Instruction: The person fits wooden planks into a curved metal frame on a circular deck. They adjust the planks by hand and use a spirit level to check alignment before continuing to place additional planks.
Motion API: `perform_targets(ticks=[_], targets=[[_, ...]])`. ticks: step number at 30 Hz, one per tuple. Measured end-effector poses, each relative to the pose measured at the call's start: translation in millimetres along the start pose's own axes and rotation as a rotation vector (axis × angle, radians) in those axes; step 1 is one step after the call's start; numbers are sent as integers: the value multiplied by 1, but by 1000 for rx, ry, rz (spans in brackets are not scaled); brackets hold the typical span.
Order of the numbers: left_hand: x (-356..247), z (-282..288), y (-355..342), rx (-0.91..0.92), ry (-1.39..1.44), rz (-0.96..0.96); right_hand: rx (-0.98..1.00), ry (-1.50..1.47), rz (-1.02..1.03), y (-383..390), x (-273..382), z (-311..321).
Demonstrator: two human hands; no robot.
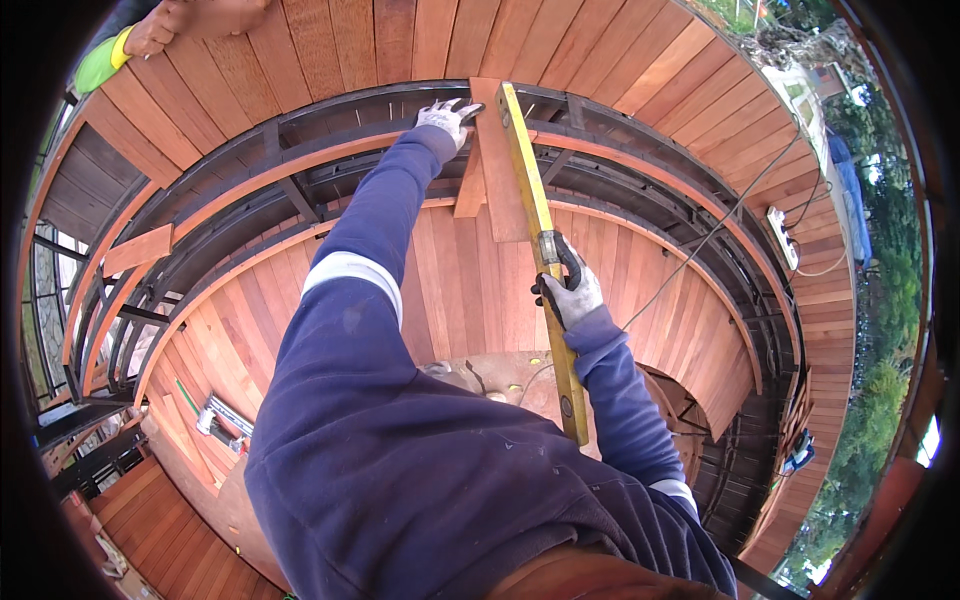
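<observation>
Left hand point(447, 118), gloved in grey: laid open, fingers spread, on the far end of a short wooden board point(492, 170), which is pressed down across the curved black steel frame point(300, 160). Right hand point(568, 292), likewise gloved: closed around the middle of a long yellow spirit level point(540, 250), which is held lengthwise along the board's right edge, apparently touching it, though contact cannot be confirmed. Around these, curved decking of reddish timber planks point(470, 290) is set inside and outside the frame gap. A white power strip point(781, 236) with its cable is seen on the outer deck at right. Another person's hand point(155, 30) is noted at upper left.
</observation>
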State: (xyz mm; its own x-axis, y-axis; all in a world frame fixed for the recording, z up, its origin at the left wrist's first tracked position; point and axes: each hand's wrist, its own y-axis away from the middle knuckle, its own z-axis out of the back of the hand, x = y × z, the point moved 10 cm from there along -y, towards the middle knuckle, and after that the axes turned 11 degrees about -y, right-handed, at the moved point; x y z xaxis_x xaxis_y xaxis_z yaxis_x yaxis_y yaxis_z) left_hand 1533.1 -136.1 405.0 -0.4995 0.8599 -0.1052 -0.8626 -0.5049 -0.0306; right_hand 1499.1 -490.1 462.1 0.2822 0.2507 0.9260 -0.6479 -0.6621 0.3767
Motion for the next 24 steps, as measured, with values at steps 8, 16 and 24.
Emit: perform_targets(ticks=[8,16,24], targets=[[-5,13,8,-51,-17,-23,-17,56,43,-44,8,-20],[1,2,-3,-112,76,-66,-59,287,41,-70,21,-39],[-2,18,-9,-111,254,160,-117,434,84,-69,31,-43]])
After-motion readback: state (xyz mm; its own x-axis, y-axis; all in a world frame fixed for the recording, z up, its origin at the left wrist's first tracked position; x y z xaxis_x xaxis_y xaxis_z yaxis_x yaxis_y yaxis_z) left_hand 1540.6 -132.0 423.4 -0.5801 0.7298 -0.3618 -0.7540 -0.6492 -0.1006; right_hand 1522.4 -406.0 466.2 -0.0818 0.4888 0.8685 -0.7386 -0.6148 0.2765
